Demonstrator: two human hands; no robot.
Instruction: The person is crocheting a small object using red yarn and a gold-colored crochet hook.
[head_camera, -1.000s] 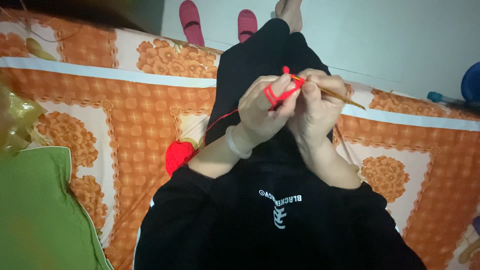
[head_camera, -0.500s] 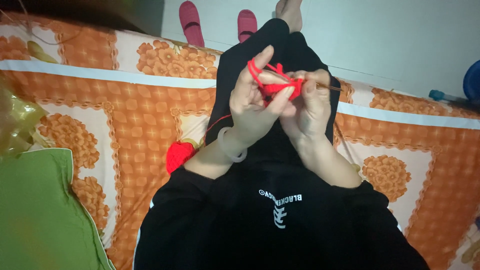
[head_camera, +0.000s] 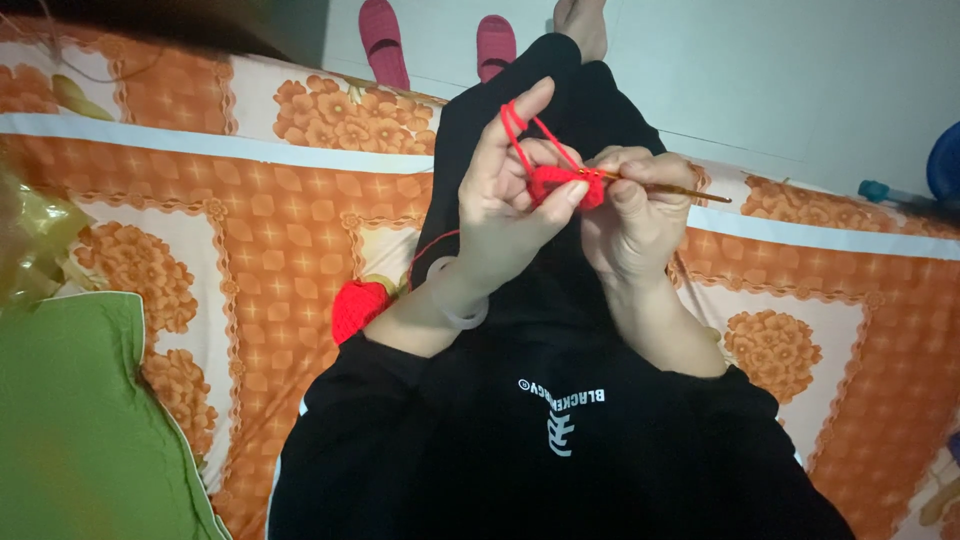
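Note:
My left hand (head_camera: 505, 205) pinches a small red crochet piece (head_camera: 560, 184) between thumb and fingers, with red yarn (head_camera: 518, 128) looped over its raised index finger. My right hand (head_camera: 632, 215) grips a thin wooden crochet hook (head_camera: 672, 189), whose tip is in the red piece and whose shaft points right. The yarn strand runs down past a pale bangle (head_camera: 452, 305) on my left wrist to a red yarn ball (head_camera: 357, 306) lying on the bedsheet beside my left forearm. Both hands are raised over my lap, clad in black.
I sit on an orange floral bedsheet (head_camera: 270, 230). A green cushion (head_camera: 85, 430) lies at the lower left, with crinkled yellow plastic (head_camera: 30, 240) above it. On the pale floor beyond the bed stand two pink slippers (head_camera: 385, 40), and my bare foot (head_camera: 583, 22) is near them. A blue object (head_camera: 942, 165) sits at the right edge.
Both hands have shifted slightly upward and together. The left index finger has lifted with the yarn loop on it, and the hook now points more to the right.

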